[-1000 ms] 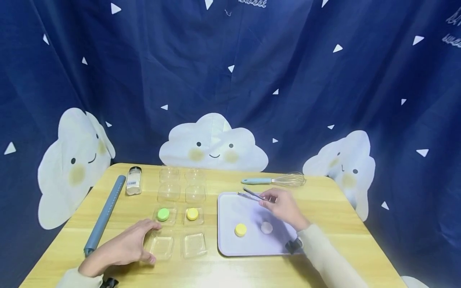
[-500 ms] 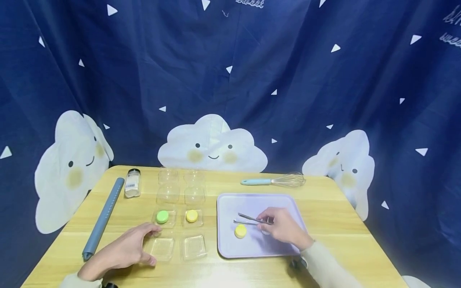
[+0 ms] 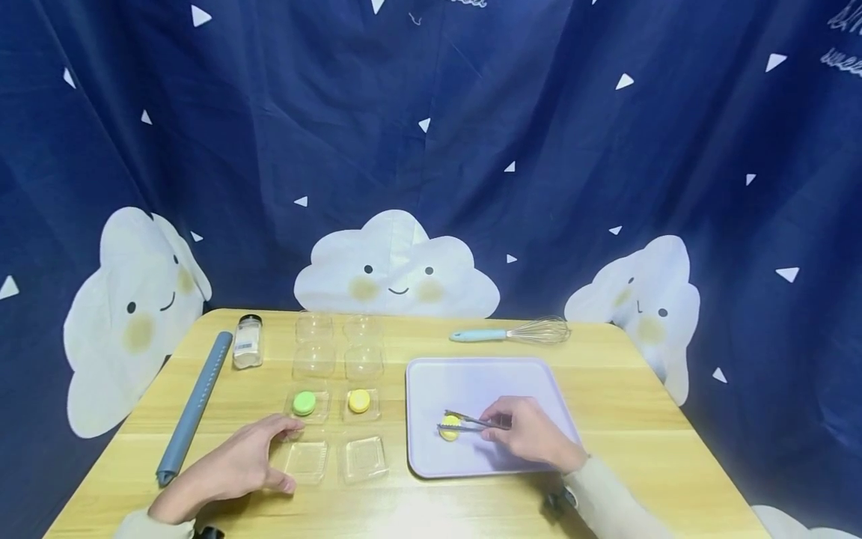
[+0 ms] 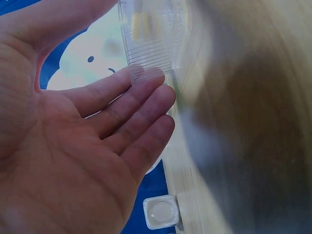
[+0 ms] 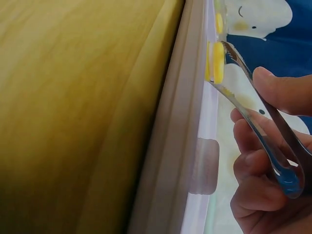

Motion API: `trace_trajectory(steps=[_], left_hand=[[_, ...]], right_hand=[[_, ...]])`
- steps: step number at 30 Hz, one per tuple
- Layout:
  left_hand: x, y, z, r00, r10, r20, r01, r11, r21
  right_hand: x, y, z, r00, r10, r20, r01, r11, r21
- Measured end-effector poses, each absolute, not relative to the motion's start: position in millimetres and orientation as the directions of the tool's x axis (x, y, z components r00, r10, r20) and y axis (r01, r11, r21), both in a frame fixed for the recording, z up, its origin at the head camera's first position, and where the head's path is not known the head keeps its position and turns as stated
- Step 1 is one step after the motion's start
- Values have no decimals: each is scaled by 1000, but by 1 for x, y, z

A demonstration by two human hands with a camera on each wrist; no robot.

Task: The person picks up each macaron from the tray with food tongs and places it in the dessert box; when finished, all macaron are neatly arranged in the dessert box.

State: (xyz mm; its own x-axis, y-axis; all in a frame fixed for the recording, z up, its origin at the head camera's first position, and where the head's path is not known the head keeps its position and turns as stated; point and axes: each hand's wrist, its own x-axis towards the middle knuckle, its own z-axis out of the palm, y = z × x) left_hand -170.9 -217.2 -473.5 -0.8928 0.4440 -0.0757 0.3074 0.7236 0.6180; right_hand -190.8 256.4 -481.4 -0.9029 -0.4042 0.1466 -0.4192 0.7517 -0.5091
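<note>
My right hand [image 3: 528, 430] holds small metal tongs [image 5: 273, 146] over the lilac tray [image 3: 485, 374]. The serrated tips stand on either side of a yellow macaron [image 5: 217, 62] on the tray. A pale disc-shaped piece [image 5: 205, 165] also lies there; in the head view my hand hides it. My left hand [image 3: 242, 460] rests at the left side of a clear plastic container, fingers extended and touching its ridged edge [image 4: 151, 66]. A green macaron [image 3: 304, 403] and a yellow macaron [image 3: 359, 401] sit in two of its compartments; two nearer compartments [image 3: 365, 458] hold nothing visible.
A whisk [image 3: 512, 331] with a light blue handle lies behind the tray. Clear domed lids [image 3: 315, 359] stand behind the macarons. At the left are a black-capped jar [image 3: 248, 341] and a long blue-grey roll [image 3: 195, 408]. A dark blue cloud-print curtain [image 3: 431, 172] hangs behind the table.
My right hand has brought the tongs down and toward the front of the tray, and their tips now straddle the yellow macaron. The left hand has stayed in place.
</note>
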Motion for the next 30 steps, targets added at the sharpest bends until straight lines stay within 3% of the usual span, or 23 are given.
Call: trace_trajectory(steps=[30], left_hand=[[-169,-222,-479,-885,466,-19,348,687,637]], right_hand=[[-187,253,-481,-843,-499,198,-537,763,-361]])
